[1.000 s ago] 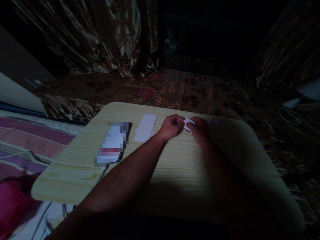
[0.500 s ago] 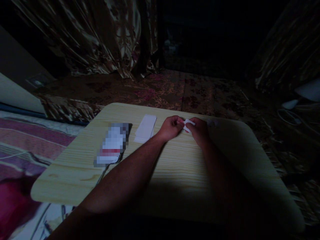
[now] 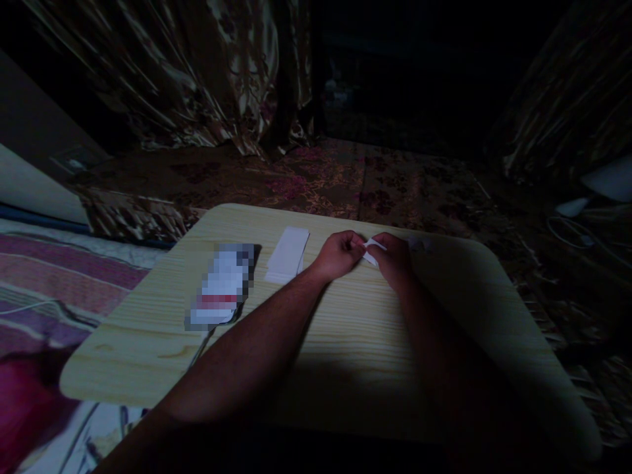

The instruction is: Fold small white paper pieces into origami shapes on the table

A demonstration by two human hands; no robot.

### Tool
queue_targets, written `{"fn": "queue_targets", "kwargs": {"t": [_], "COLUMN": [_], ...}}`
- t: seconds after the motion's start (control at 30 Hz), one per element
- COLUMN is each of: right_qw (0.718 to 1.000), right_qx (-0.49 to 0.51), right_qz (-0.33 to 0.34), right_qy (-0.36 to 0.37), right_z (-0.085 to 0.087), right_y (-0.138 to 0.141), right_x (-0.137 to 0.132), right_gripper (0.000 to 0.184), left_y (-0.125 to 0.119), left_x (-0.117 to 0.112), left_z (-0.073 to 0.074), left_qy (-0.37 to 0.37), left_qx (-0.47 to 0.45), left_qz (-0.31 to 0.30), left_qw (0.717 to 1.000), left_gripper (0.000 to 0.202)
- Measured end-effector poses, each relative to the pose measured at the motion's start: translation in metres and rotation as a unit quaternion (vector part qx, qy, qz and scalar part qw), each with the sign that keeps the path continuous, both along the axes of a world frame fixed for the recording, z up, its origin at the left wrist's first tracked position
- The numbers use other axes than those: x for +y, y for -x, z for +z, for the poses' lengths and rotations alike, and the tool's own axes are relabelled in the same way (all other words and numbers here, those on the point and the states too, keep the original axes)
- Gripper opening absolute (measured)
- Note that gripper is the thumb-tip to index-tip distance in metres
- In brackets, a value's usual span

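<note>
Between my two hands is a small folded piece of white paper (image 3: 371, 256), above the far part of the wooden table (image 3: 355, 316). My left hand (image 3: 342, 253) pinches its left edge with thumb and fingertips. On the other side my right hand (image 3: 392, 257) grips it, the thumb lying across its front. The fingers cover much of the paper, so its full shape is hidden. Left of my left hand lies a small stack of white paper sheets (image 3: 289, 252), slightly fanned at the near end.
A phone-like device (image 3: 220, 286), blurred out, lies on the table's left with a cable running toward me. Small pale pieces (image 3: 419, 244) sit beyond my right hand. A striped bedspread (image 3: 64, 276) is at the left, patterned curtains (image 3: 247, 72) behind.
The paper has turned slightly between my fingers and less of it shows at the top. Both hands stay in nearly the same place.
</note>
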State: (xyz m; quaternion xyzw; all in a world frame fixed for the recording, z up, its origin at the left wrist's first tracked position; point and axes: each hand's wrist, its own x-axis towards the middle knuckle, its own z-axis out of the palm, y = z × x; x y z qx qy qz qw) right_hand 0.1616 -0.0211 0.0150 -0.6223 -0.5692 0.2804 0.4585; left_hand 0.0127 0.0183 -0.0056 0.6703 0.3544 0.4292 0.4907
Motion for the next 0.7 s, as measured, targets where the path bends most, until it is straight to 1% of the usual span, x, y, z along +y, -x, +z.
{"fn": "queue_targets", "kwargs": {"t": [0.17, 0.3, 0.43, 0.7], "right_qw": [1.000, 1.000, 1.000, 1.000], "right_qx": [0.010, 0.010, 0.003, 0.010], "right_qz": [-0.021, -0.006, -0.019, -0.012], "right_qy": [-0.004, -0.008, -0.017, -0.020], "right_z": [-0.004, -0.005, -0.006, -0.011], "right_y": [0.000, 0.000, 0.000, -0.001], "right_x": [0.003, 0.004, 0.004, 0.006], "right_gripper": [0.023, 0.022, 0.022, 0.016], "left_y": [0.000, 0.000, 0.000, 0.000], "left_x": [-0.001, 0.000, 0.001, 0.000], "left_z": [0.000, 0.000, -0.001, -0.002], "left_qy": [0.002, -0.005, -0.007, -0.015], "left_qx": [0.003, 0.018, 0.015, 0.033], "left_qz": [0.011, 0.005, 0.004, -0.016], "left_qw": [1.000, 1.000, 1.000, 0.999], "left_gripper": [0.018, 0.019, 0.020, 0.022]}}
